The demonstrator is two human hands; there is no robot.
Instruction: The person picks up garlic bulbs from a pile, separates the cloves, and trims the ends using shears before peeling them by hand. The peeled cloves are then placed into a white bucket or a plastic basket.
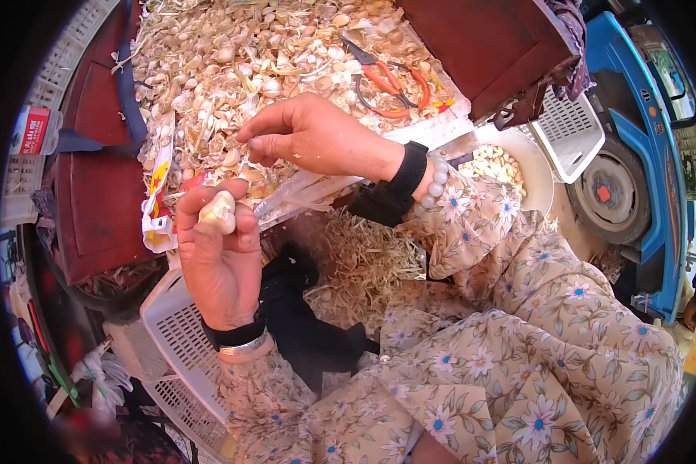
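Lighting: bright, soft, daylight-like; strong over the garlic heap point(224, 54), far side. Glare: pale wash on the white crate point(571, 127), far right. Shadow: deep about the black cloth point(294, 329), centre. Focus: left hand point(223, 259) and right hand point(313, 135) fairly clear; reddish patch point(85, 427), near left, blurred. Distortion: wide-angle bowing, blue vehicle point(626, 116) curved at right; black rounded border, dark corners.

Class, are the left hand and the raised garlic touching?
Touching. The head view shows the left hand gripping the raised garlic, skin directly against its sides.
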